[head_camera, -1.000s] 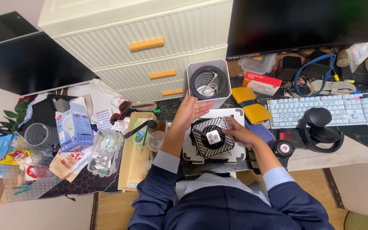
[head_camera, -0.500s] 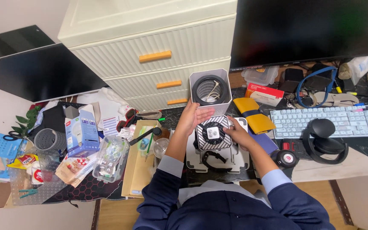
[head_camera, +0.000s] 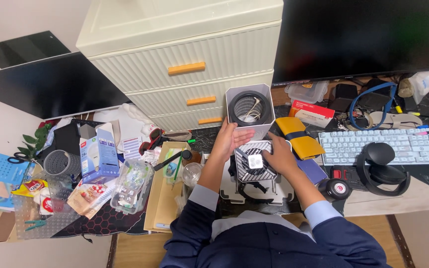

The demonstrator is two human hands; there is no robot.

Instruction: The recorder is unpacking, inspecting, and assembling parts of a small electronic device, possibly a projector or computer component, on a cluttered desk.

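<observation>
While the left hand [head_camera: 232,140] presses its open palm against the near wall of the white box [head_camera: 250,111], the right hand [head_camera: 277,156] grips the black-and-white grille part [head_camera: 251,161], fingers curled over its right edge. That grille part sits just at 6 o'clock of the box, above a white stand [head_camera: 284,187] on the counter [head_camera: 413,191]. Standing open-topped, the white box holds a black ring with a mesh basket inside, and a pale cord lies coiled in the basket. At 9 o'clock of the hands, a shallow tan tray [head_camera: 159,198] holds pens and a black-handled tool. Further toward 9 o'clock lies a clear plastic case [head_camera: 130,184] filled with small bits, then a grey perforated cup [head_camera: 61,163]. At 3 o'clock rest a yellow pouch [head_camera: 300,136], a pale keyboard [head_camera: 388,146] and black headphones [head_camera: 383,166].
</observation>
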